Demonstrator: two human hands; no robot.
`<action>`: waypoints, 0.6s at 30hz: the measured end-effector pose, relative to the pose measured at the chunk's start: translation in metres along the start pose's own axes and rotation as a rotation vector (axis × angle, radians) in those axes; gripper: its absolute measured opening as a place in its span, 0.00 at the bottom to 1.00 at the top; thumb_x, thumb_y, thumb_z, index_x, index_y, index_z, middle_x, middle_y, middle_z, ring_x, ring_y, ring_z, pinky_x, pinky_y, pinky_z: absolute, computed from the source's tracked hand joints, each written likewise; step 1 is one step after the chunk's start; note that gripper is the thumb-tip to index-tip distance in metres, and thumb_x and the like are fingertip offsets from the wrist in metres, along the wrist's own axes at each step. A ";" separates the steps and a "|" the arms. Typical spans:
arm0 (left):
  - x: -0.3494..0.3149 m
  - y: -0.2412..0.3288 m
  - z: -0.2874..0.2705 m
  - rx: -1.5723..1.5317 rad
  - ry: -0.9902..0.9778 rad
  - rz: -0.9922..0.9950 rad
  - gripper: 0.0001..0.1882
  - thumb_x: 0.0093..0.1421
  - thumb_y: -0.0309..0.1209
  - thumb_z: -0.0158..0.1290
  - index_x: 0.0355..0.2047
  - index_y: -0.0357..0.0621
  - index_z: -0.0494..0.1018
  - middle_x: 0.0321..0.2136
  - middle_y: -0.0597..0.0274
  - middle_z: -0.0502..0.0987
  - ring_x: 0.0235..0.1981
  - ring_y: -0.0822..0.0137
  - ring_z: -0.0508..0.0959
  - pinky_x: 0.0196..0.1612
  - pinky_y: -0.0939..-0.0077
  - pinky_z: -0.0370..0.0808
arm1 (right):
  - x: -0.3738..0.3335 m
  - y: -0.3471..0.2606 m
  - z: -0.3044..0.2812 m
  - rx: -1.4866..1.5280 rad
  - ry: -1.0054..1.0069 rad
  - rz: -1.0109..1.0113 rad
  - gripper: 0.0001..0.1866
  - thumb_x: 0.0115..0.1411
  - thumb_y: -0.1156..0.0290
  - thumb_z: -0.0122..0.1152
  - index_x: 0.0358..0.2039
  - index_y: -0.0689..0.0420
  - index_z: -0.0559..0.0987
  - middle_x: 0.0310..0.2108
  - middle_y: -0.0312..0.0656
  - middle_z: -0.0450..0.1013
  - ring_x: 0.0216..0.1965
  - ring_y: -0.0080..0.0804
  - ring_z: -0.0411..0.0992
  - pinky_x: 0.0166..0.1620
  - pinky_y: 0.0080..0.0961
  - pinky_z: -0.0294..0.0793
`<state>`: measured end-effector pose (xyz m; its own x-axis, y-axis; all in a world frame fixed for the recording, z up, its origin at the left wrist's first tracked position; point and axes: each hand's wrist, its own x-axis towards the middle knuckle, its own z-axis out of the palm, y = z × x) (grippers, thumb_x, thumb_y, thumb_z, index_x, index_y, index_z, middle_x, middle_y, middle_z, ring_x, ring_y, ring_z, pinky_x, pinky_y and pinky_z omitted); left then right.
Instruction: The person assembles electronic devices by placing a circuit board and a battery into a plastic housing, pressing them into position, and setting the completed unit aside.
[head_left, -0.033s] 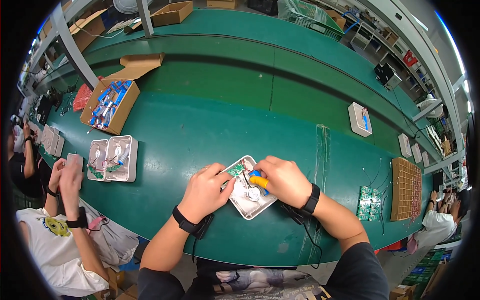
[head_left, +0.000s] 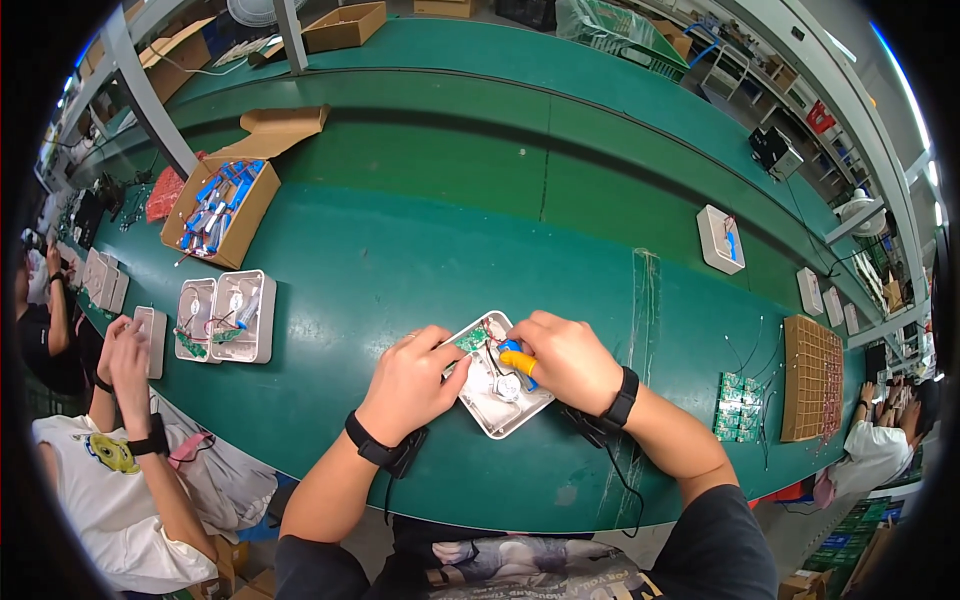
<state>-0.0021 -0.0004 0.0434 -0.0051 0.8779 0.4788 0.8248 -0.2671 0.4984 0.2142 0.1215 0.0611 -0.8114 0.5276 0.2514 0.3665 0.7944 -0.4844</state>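
A white plastic case (head_left: 482, 408) lies tilted on the green table in front of me. My left hand (head_left: 408, 378) grips its left edge, with thumb and fingers closed on the rim. Inside are a small green circuit board (head_left: 472, 341), a round white disc part (head_left: 508, 388) and thin wires. Over the case's right side, my right hand (head_left: 577, 362) has its fingers closed at a blue cylindrical battery (head_left: 511, 347), which they partly cover. A yellow finger cot (head_left: 517, 362) is on one of those fingers. Black bands circle both my wrists.
Two white cases (head_left: 243, 335) with wired parts stand left, below a cardboard box (head_left: 258, 215) of blue batteries. Rightward are green circuit boards (head_left: 738, 408), a brown gridded tray (head_left: 806, 380) and another white case (head_left: 720, 240). At left, a co-worker's hands (head_left: 125, 360) are beside a white case.
My hands and the case have not visibly moved. The left co-worker's hands have shifted a little, showing more of the white case beside them.
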 end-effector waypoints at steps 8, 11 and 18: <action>-0.002 -0.004 0.002 0.015 0.006 0.012 0.05 0.59 0.27 0.67 0.31 0.38 0.84 0.35 0.54 0.83 0.33 0.52 0.84 0.36 0.60 0.82 | 0.017 0.001 -0.014 0.161 -0.154 0.114 0.14 0.62 0.66 0.74 0.46 0.55 0.82 0.30 0.42 0.76 0.31 0.42 0.78 0.35 0.38 0.78; -0.005 -0.004 0.011 0.000 -0.017 -0.004 0.05 0.59 0.28 0.67 0.32 0.39 0.84 0.36 0.54 0.83 0.34 0.52 0.84 0.38 0.60 0.83 | 0.008 0.003 -0.016 0.126 -0.138 0.108 0.12 0.63 0.65 0.72 0.44 0.55 0.82 0.31 0.43 0.76 0.32 0.45 0.79 0.35 0.41 0.78; 0.022 -0.010 0.003 0.164 0.260 0.009 0.15 0.61 0.37 0.66 0.44 0.44 0.81 0.48 0.51 0.80 0.51 0.45 0.79 0.56 0.52 0.77 | -0.051 0.002 -0.054 -0.210 -0.362 -0.218 0.10 0.65 0.60 0.66 0.38 0.52 0.81 0.29 0.40 0.76 0.33 0.42 0.80 0.35 0.42 0.79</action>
<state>-0.0085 0.0227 0.0464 -0.1245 0.7389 0.6622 0.9055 -0.1882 0.3803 0.2811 0.1128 0.0927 -0.9727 0.2323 0.0017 0.2236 0.9383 -0.2637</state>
